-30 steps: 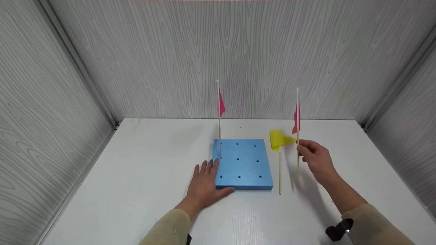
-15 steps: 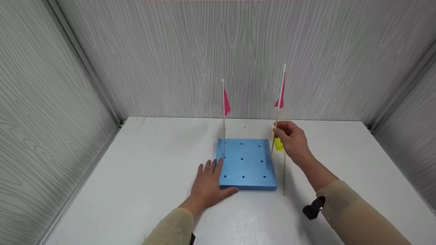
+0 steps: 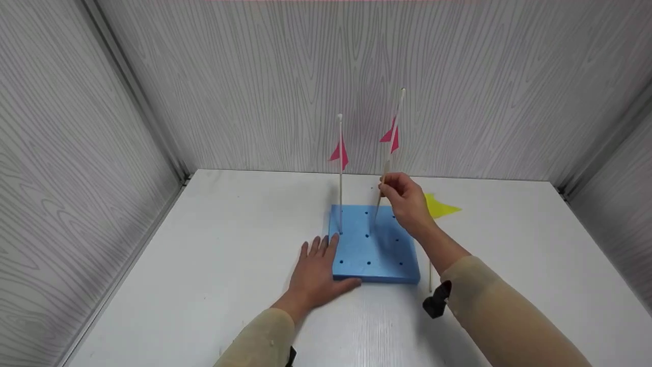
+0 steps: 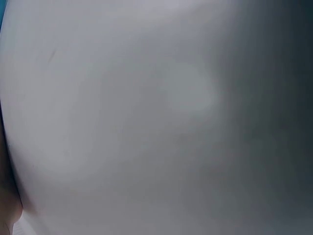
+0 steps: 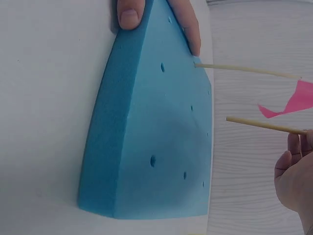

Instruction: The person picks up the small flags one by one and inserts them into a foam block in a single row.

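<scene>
A blue foam board [image 3: 351,250] with rows of small holes lies on the white table. In its left column, middle hole, a pink flag on a stick [image 3: 341,178] stands upright. My left hand [image 3: 313,278] lies flat at the board's lower left corner, index finger on top and thumb along the front edge. My right hand [image 3: 407,201] pinches the stick of a second pink flag [image 3: 395,135], tilted, its lower end close over the board's middle hole. In the right wrist view that stick's bare tip [image 5: 230,119] shows apart from the board.
A yellow flag [image 3: 440,206] lies on the table right of the board, its stick partly hidden beneath my right forearm. Grey wood-patterned panels [image 3: 285,76] wall the table [image 3: 244,224] at the back and both sides.
My right hand has carried the second pink flag leftward from beside the yellow flag to over the board. The left hand keeps its place on the board.
</scene>
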`<state>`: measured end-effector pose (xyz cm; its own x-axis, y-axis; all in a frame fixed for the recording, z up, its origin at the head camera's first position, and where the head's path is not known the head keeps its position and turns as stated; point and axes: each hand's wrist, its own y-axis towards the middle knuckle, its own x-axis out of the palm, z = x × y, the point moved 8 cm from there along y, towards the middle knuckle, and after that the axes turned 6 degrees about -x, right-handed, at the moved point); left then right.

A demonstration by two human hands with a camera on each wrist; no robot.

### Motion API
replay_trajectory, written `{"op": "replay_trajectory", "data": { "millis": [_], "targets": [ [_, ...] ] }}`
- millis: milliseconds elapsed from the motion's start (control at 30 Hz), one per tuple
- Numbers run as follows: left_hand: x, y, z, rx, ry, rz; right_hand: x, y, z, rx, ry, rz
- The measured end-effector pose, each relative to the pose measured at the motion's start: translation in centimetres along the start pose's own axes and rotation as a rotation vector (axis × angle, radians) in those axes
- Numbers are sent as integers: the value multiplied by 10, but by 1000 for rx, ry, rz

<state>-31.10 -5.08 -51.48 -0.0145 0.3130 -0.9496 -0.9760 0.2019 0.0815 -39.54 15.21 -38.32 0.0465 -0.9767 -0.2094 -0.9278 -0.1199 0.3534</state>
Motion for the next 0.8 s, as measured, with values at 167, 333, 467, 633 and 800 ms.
{"op": "replay_trajectory", "data": {
  "millis": [167,333,467,633,800],
  "targets": [
    [3,2,0,-12,0,-14,11,1,5,22,12,-5],
    [4,2,1,-18,2,-23,17,-2,12,50,-6,-22],
    [4,1,1,-15,4,-21,20,-4,16,63,-38,-41],
    [3,2,0,-19,14,-27,22,-6,20,72,-70,-53],
    [4,2,-2,-22,7,-30,24,-7,26,85,-76,-67]
  ]
}}
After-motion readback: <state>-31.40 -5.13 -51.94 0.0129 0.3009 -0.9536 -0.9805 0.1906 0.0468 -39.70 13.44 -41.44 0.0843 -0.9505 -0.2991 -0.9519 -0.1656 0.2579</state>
